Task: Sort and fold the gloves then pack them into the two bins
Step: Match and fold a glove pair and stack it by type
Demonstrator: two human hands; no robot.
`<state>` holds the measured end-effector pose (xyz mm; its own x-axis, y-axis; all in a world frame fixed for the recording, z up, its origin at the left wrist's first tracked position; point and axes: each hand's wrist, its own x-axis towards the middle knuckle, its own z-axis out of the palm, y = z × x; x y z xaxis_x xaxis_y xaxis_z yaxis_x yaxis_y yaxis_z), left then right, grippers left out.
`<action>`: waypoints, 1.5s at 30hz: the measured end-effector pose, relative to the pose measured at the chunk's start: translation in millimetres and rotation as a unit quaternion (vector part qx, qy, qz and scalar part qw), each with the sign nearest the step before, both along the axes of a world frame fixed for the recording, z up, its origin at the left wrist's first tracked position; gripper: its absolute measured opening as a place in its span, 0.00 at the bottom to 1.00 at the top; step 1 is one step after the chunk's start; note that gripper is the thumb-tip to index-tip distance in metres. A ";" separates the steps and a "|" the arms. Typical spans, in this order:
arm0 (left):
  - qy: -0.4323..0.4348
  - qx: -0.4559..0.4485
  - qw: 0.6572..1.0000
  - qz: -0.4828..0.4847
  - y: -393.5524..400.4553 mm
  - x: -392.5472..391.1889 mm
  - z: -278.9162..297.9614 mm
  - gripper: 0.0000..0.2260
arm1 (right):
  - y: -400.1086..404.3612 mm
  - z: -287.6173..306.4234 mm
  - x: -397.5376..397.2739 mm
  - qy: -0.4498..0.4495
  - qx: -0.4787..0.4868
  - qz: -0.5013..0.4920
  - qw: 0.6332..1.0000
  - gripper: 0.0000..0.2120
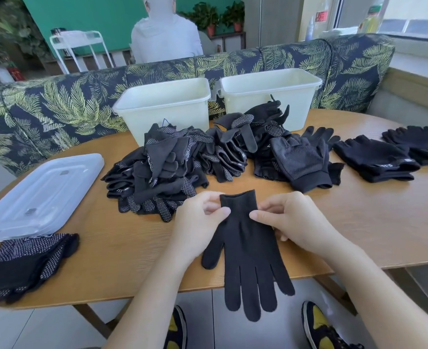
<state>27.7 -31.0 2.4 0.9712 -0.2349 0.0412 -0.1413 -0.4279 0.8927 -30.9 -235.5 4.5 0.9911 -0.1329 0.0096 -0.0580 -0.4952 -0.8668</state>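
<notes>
1. Head view: a plain black knit glove (247, 250) lies flat at the near edge of the wooden table (374, 233), cuff pointing away and fingers hanging past the edge toward the person's lap.
2. The left hand (198, 222) pinches the glove's left side just below the cuff; the right hand (288, 220) pinches the opposite side. Both hands are clamped on the fabric, set apart by the glove's width.
3. I judge the glove very light and limp: its fingers droop over the edge without holding any shape, so it will sag and fold wherever it is unsupported.
4. The knit looks matte and soft, unlikely to slip from a pinch and in no way fragile, though a hard tug would probably stretch it.
5. The best hold seems to be the cuff edge or the two side seams near the wrist, where the fabric is doubled; for folding, taking the fingertips and bringing them up to the cuff would keep the layers aligned.
6. Behind it sits a tangled pile of dotted-grip gloves (162, 172), which will likely cling to one another and need pulling apart singly.
7. Folded fingerless gloves (376, 162) lie well to the right, and a dotted set (29, 263) rests near left beside a clear lid (39, 195).
8. The two white bins, left bin (165, 107) and right bin (268, 94), stand at the far edge behind the pile.
</notes>
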 end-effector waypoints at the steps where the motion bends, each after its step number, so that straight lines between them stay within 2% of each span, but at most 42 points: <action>1: -0.014 0.002 1.000 0.010 -0.7 2.2 -1.8 0.12 | 0.7 -1.3 2.8 -0.009 -0.005 -0.007 1.000 0.05; 6: -0.069 0.007 0.996 0.047 -6.9 7.3 -7.1 0.16 | 3.5 -13.8 18.7 -0.055 -0.090 -0.070 0.992 0.07; 10: -0.117 0.035 0.991 0.054 -8.9 3.1 -10.6 0.19 | 7.0 -17.4 17.0 -0.075 -0.157 -0.089 0.981 0.20; 13: -0.150 0.057 0.985 0.062 -6.6 -1.8 -12.6 0.17 | 10.6 -20.3 10.7 -0.120 -0.177 -0.077 0.974 0.19; 19: -0.164 0.040 0.980 0.103 9.7 -10.9 -11.2 0.13 | 14.6 -24.4 2.1 -0.125 -0.235 0.009 0.964 0.16; 26: -0.200 0.015 0.962 0.187 38.8 -5.6 -8.7 0.11 | 37.3 -10.3 4.3 -0.160 -0.222 0.022 0.962 0.15; 33: -0.248 -0.003 0.939 0.238 60.1 2.9 -6.4 0.14 | 79.4 9.0 32.0 -0.180 -0.208 0.068 0.959 0.12; 39: -0.206 -0.026 0.944 0.257 75.9 16.4 -7.5 0.17 | 105.5 32.7 76.7 -0.220 -0.179 0.060 0.957 0.08; 43: -0.200 -0.044 0.947 0.249 78.3 20.6 -3.2 0.18 | 121.1 47.8 117.0 -0.236 -0.174 0.052 0.955 0.12; 45: -0.211 -0.043 0.944 0.249 79.9 22.7 -0.3 0.17 | 129.0 50.9 135.6 -0.249 -0.204 0.047 0.946 0.14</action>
